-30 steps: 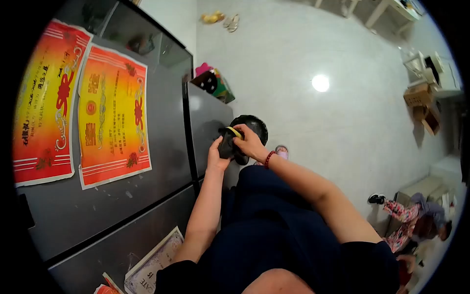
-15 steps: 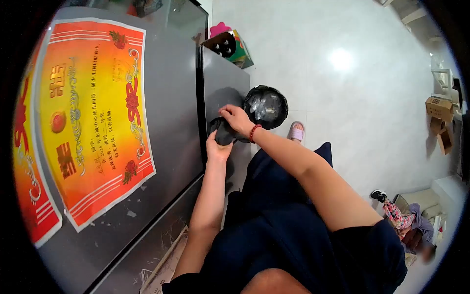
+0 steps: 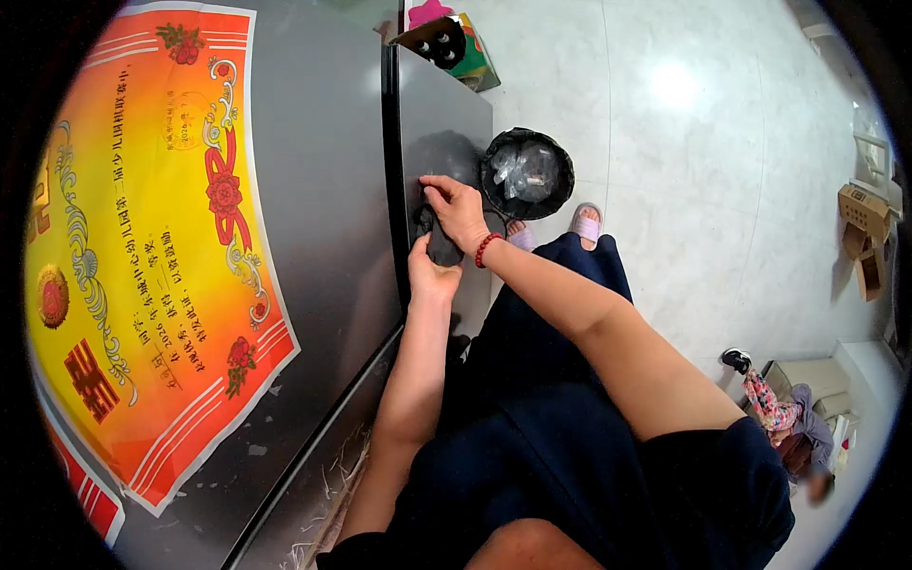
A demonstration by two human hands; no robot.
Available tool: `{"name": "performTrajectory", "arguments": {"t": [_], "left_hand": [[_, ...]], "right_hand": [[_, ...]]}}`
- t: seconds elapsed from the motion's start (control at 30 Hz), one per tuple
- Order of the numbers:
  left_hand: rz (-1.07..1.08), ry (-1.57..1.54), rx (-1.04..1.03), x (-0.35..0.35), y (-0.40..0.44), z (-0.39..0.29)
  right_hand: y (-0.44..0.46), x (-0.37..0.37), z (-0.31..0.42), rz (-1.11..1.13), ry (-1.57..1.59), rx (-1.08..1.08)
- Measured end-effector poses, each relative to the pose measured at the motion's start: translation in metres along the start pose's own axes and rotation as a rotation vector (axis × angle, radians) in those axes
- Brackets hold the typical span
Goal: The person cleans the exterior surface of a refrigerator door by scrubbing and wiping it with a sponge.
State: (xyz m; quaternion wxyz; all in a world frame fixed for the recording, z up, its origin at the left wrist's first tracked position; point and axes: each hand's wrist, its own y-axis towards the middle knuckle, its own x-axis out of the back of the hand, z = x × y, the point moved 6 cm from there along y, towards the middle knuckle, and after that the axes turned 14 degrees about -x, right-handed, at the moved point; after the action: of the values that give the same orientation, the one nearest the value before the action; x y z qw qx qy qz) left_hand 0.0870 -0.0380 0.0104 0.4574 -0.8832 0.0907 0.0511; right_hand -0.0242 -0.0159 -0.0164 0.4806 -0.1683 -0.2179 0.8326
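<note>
A crumpled black bundle [image 3: 444, 245], like thin plastic or cloth, is between my hands in front of the grey appliance door; its exact kind does not show. My left hand [image 3: 434, 270] grips it from below, fingers wrapped round its lower end. Across its upper part lies my right hand [image 3: 458, 211], with a red bead bracelet on the wrist. The right thumb and forefinger point toward the door, the other fingers curl in against the bundle. Just beyond my hands stands a round bin [image 3: 527, 174] with a black liner, holding clear plastic wrappings.
Certificates, one of them a large orange and yellow certificate [image 3: 176, 247], hang on the grey door [image 3: 328, 142]. A colourful box [image 3: 465, 52] stands behind the bin. Cardboard boxes [image 3: 863, 214] lie at the far right. A person [image 3: 796, 418] is on a seat at lower right.
My view has shifted, and the certificate sits further left and lower. Both hands stay on the bundle, which looks more drawn together. The right forefinger is now stretched further out. Both my feet now show.
</note>
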Motion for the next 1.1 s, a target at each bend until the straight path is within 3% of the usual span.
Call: {"name": "performTrajectory", "arguments": {"t": [0.47, 0.57, 0.73, 0.9, 1.0, 1.1], "left_hand": [[-0.025, 0.009, 0.015, 0.01, 0.017, 0.008], [0.015, -0.008, 0.006, 0.013, 0.021, 0.007], [-0.065, 0.048, -0.018, -0.004, 0.003, 0.001], [-0.001, 0.007, 0.02, 0.003, 0.013, 0.006], [0.038, 0.011, 0.012, -0.004, 0.013, 0.004], [0.011, 0.02, -0.007, -0.006, 0.008, 0.001]], "right_hand": [[-0.009, 0.004, 0.007, -0.062, -0.132, 0.319], [-0.003, 0.006, 0.003, -0.008, 0.099, 0.084], [-0.002, 0.005, 0.012, -0.053, -0.081, 0.224], [-0.004, 0.006, 0.013, -0.084, -0.152, 0.352], [0.009, 0.008, -0.004, -0.057, 0.062, 0.05], [0.032, -0.002, -0.02, 0.04, 0.152, -0.12]]}}
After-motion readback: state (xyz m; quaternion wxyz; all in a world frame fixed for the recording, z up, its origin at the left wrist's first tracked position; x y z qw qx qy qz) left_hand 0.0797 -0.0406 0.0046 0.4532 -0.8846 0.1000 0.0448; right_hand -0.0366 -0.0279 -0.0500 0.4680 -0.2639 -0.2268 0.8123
